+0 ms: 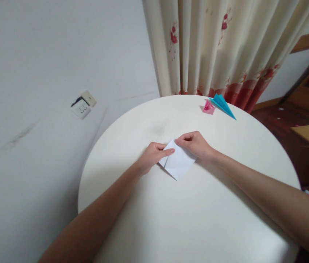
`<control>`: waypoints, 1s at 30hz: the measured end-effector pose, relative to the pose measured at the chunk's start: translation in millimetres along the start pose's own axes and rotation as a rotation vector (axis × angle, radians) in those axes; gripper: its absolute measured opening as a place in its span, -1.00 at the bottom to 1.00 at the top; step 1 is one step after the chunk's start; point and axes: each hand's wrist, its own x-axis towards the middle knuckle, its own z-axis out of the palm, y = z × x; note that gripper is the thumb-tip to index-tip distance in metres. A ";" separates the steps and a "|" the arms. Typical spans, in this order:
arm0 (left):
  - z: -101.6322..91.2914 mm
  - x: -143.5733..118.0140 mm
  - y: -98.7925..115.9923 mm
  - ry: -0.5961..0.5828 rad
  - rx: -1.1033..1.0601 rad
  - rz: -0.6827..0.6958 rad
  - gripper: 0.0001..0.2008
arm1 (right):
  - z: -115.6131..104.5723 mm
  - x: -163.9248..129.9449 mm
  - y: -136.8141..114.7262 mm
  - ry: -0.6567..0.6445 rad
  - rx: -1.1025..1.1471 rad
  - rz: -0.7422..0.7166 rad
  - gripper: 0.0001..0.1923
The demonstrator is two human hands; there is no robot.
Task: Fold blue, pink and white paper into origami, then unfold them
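Observation:
A folded sheet of white paper (181,162) lies near the middle of the round white table, turned so that one corner points toward me. My left hand (154,155) grips its left side, the thumb flat on top and the fingers curled behind the edge. At the far corner, my right hand (195,144) pinches the paper between thumb and forefinger. A fold line runs down the left part of the sheet, beneath the left thumb. The underside of the paper is hidden.
Toward the far edge of the table (198,212) sit a blue paper airplane (222,105) and a small pink folded paper piece (208,107). Behind hangs a floral curtain (206,47). A wall with a socket (81,109) borders the left side.

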 end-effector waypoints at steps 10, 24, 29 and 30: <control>1.7 3.1 -4.0 0.090 0.014 0.001 -0.64 | 3.8 0.7 3.4 -0.055 -0.015 0.018 -0.67; -1.6 3.7 -9.2 0.094 0.112 -0.016 -0.63 | 4.4 0.7 2.5 0.096 0.113 0.023 -0.59; 1.7 4.7 -6.4 0.204 -0.028 0.011 -0.58 | 4.8 1.4 2.6 0.031 0.163 0.015 -0.62; 2.2 4.8 -6.0 0.226 -0.050 0.015 -0.58 | 4.6 2.1 3.0 0.051 0.161 0.004 -0.62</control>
